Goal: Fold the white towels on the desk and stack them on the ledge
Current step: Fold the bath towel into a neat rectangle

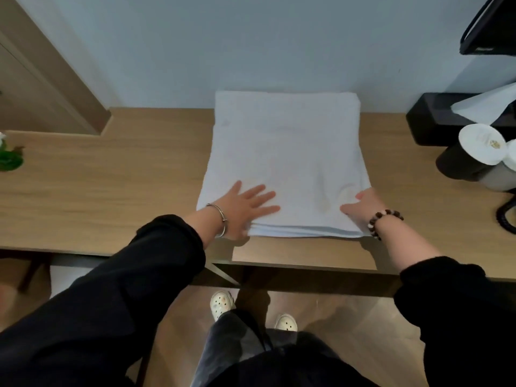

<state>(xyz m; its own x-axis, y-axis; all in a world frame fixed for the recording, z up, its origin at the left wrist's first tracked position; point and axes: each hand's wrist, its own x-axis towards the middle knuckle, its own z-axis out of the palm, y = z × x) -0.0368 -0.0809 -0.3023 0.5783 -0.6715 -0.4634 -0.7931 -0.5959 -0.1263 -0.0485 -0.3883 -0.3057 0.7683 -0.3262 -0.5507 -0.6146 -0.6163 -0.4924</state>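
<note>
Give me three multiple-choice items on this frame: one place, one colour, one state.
1. Where does the folded white terry towel lie?
A) on the light wooden desk
B) on the floor
C) on a black box

2. What colour is the thin metal bangle on the left wrist?
A) red
B) silver
C) green

3. How is the left hand?
A) a fist
B) holding a cup
C) flat on the towel

Key: 1A, the desktop shows all around the towel; 2B, the ring shines silver; 3C, straight, spread fingers rest on the cloth.
</note>
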